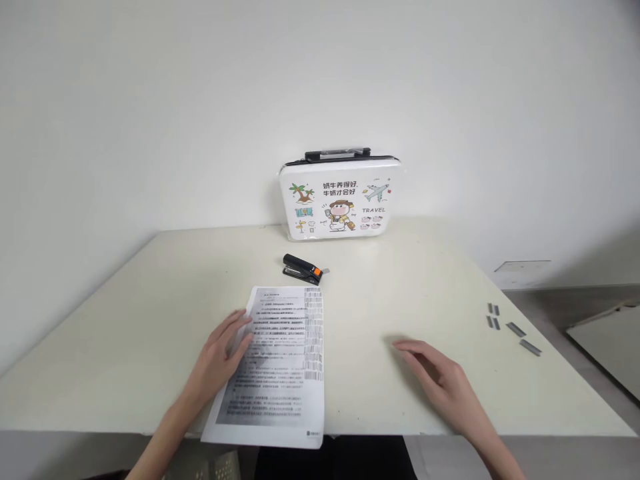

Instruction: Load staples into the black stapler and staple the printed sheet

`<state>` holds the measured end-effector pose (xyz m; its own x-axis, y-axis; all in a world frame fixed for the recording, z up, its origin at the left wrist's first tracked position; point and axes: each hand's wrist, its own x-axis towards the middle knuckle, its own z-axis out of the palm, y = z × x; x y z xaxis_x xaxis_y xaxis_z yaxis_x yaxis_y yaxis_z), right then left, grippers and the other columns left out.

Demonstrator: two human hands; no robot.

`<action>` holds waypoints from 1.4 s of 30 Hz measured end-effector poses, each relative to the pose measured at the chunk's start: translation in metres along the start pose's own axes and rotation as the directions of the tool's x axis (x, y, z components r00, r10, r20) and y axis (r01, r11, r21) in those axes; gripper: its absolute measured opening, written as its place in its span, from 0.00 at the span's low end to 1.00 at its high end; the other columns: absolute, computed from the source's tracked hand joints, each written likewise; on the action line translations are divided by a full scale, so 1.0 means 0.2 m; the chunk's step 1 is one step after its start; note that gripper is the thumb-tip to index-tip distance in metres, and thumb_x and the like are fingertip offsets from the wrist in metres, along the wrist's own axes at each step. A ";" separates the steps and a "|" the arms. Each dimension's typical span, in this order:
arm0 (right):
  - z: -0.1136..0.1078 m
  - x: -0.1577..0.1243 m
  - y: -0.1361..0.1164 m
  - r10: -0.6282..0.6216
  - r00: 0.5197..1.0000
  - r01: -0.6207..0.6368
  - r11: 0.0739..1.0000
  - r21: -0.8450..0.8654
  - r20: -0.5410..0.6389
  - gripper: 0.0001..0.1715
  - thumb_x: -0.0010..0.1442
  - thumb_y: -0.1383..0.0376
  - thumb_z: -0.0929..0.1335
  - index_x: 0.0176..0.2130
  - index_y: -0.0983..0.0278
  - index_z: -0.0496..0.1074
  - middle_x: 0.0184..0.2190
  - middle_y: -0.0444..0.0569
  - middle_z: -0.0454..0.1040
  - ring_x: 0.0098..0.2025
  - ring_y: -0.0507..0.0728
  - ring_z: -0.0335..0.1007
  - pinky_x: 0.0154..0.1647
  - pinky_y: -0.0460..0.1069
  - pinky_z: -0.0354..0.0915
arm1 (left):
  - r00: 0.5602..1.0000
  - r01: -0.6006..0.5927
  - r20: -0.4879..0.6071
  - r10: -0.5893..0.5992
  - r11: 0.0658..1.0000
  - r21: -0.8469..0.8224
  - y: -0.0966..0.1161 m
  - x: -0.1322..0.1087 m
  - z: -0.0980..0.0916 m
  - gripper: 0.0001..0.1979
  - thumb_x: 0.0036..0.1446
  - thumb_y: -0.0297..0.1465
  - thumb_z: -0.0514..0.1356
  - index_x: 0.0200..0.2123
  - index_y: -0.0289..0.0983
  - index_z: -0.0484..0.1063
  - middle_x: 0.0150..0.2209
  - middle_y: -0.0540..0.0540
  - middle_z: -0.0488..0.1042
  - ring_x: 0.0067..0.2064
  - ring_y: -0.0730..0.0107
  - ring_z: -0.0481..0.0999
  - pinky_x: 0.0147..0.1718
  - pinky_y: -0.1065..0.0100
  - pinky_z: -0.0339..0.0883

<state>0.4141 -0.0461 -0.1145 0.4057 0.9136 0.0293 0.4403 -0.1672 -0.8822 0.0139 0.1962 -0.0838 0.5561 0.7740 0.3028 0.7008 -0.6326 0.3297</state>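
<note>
My left hand (pixel 219 358) lies over the left edge of a printed sheet of paper (pixel 273 360), its fingers outstretched on the page. The sheet is covered with dense text and has a barcode-like strip down its right side; its bottom edge reaches past the front of the table. To the right, apart from the paper, my right hand (pixel 443 380) rests on the table with loosely bent fingers and nothing visible in it. Just beyond the top of the page lies a black stapler (pixel 301 268) with an orange patch, a small grey piece sticking out at its right end.
A white cartoon-printed case (pixel 340 200) with a black handle stands upright at the back, near the wall. Several strips of staples (pixel 516 329) lie near the right edge of the pale table (pixel 135 320). A person's dark-clothed lap shows below the front edge.
</note>
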 end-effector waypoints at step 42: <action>-0.03 0.03 -0.05 0.046 0.985 -0.020 0.988 0.151 -0.168 0.25 0.72 0.45 0.64 0.54 0.57 0.77 0.55 0.53 0.81 0.57 0.63 0.78 0.59 0.57 0.73 | 0.748 -0.507 0.365 0.554 0.832 -0.224 1.05 0.49 0.23 0.07 0.72 0.36 0.60 0.48 0.40 0.70 0.46 0.44 0.78 0.47 0.55 0.78 0.48 0.57 0.68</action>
<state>0.4178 -0.0408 -0.1032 0.5544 0.8295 0.0673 0.3061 -0.1281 -0.9434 0.2367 0.1404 -0.0258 0.9675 0.2391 0.0824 0.2015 -0.9255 0.3207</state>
